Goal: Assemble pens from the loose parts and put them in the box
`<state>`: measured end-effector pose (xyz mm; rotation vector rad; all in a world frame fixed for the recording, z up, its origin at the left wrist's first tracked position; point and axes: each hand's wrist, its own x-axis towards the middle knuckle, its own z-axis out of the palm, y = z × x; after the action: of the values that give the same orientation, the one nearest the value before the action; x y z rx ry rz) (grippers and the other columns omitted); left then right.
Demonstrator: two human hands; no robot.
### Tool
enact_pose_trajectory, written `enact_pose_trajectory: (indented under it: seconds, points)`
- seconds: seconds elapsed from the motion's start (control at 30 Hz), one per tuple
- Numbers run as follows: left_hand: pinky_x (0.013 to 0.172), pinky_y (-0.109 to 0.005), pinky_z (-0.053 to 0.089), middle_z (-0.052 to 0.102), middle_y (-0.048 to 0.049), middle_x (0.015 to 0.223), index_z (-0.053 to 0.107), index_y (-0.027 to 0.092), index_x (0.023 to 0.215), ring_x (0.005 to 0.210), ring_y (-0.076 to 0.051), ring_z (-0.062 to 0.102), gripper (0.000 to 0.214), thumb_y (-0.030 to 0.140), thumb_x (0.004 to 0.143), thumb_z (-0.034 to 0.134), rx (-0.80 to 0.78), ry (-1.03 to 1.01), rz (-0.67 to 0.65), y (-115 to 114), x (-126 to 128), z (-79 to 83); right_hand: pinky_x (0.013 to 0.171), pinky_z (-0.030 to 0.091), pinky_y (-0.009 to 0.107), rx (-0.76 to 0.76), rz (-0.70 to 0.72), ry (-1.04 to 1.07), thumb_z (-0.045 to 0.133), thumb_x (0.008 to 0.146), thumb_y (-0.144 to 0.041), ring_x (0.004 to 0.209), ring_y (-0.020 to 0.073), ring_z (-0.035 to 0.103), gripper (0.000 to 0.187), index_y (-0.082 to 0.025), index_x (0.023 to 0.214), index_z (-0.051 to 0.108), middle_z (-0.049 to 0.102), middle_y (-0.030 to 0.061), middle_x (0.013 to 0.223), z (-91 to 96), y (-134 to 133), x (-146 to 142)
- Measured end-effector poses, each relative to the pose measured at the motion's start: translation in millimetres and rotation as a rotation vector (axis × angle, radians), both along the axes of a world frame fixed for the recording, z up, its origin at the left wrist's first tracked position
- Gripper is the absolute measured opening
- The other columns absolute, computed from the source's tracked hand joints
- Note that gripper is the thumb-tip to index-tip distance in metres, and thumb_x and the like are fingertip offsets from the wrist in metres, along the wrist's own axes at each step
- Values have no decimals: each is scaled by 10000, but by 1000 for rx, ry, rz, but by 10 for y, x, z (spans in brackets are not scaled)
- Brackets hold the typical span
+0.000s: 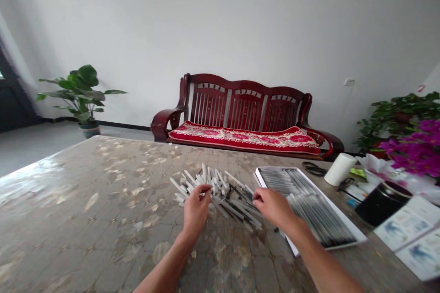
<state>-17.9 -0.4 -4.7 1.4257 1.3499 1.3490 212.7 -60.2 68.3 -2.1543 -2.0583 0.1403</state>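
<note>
two bare hands work above a table [120,229] whose surface shows a brownish-grey pattern of tiles and pale flowers. near the middle of the table lies a loose heap of pens [220,183], pale and translucent with some darker pieces, pointing in many directions and partly crossing one another.

the left hand [196,206] is at the near left side of the heap, fingers bent, thumb and forefinger drawn close together over the pens. whether its grip holds a pen cannot be told. the right hand [274,207] is between the heap and a box, fingers curled inward; its grip is partly hidden, and whether anything is in it also cannot be told.

the shallow white box [335,209] lies to the right of the heap, set at a slant, with the right forearm passing over its near left corner. inside, packed pens [319,217] lie side by side in neat rows, many with dark ends.

beyond the box, to the right, are black-handled scissors [314,168], a white roll [340,169], a black cylindrical container [383,203] and white printed sheets [407,224] with blue pictures. purple flowers [419,149] rise at the right edge.

behind the table stands a dark red wooden bench [244,105] with a red and cream patterned cover [240,136] on its seat. a leafy potted plant [85,91] stands at left, before a pale wall [137,32].
</note>
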Motion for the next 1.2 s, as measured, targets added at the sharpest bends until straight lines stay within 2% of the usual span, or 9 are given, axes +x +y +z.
enact_pose_trajectory:
  seconds: [0.17, 0.3, 0.43, 0.57, 0.73, 0.83, 0.93, 1.07, 1.2]
  points:
    - [589, -252, 417, 707, -14, 711, 713, 220, 824, 591, -160, 600, 205, 366, 780, 576, 52, 165, -30, -94, 16, 41, 696, 397, 261, -42, 65, -148, 554, 784, -200, 920, 218, 660, 163, -215, 889, 678, 708, 65, 971, -210, 106, -328]
    - [579, -247, 397, 712, -21, 677, 724, 234, 770, 593, -174, 606, 174, 358, 776, 603, 56, 153, -49, -124, 73, 29, 690, 432, 304, -29, 82, -248, 517, 781, -129, 897, 273, 680, 244, -173, 973, 661, 710, 123, 962, -283, 101, -418]
    - [586, -255, 407, 711, -26, 655, 731, 239, 743, 587, -188, 603, 140, 340, 749, 634, 60, 88, -54, -121, 104, 2, 687, 442, 304, -19, 81, -275, 469, 783, -67, 870, 270, 692, 304, -158, 1004, 656, 712, 150, 959, -306, 105, -438]
    - [598, -256, 421, 704, -36, 658, 729, 215, 732, 617, -198, 613, 167, 362, 741, 651, 41, -35, -103, -119, 139, -16, 710, 448, 294, 29, 21, -58, 502, 750, -84, 881, 256, 681, 258, -183, 929, 659, 721, 112, 923, -260, 173, -392]
    - [462, -226, 355, 641, -7, 578, 703, 172, 718, 465, -134, 513, 340, 479, 790, 575, -88, -167, -230, -143, 204, 17, 658, 476, 253, 245, 28, 677, 528, 788, -238, 732, 179, 654, 66, -209, 836, 564, 673, 24, 775, -124, 305, -448]
    - [410, -219, 309, 641, -19, 591, 704, 148, 757, 416, -107, 469, 472, 576, 809, 511, -190, -303, -341, -167, 210, 67, 628, 493, 253, 392, 92, 922, 552, 805, -323, 690, 170, 637, 128, -213, 865, 522, 644, 10, 751, -85, 321, -591]
    - [412, -197, 332, 659, -24, 680, 694, 151, 858, 485, -106, 522, 476, 601, 774, 563, -284, -546, -410, -180, 206, 107, 687, 500, 258, 439, 206, 879, 576, 807, -295, 729, 165, 634, 96, -216, 855, 551, 661, 17, 777, -136, 277, -741]
    - [468, -152, 395, 624, 25, 674, 641, 171, 830, 550, -76, 568, 334, 429, 661, 772, -402, -837, -366, -140, 203, 106, 776, 493, 275, 407, 353, 776, 560, 795, -218, 879, 176, 640, 94, -218, 879, 604, 690, 33, 928, -264, 244, -766]
    - [517, -174, 473, 669, 1, 757, 564, 189, 813, 636, -107, 660, 253, 320, 705, 751, -443, -1002, -196, -49, 161, 102, 755, 492, 274, 305, 184, 675, 532, 750, -165, 829, 173, 652, 211, -216, 922, 644, 703, 26, 911, -299, 327, -477]
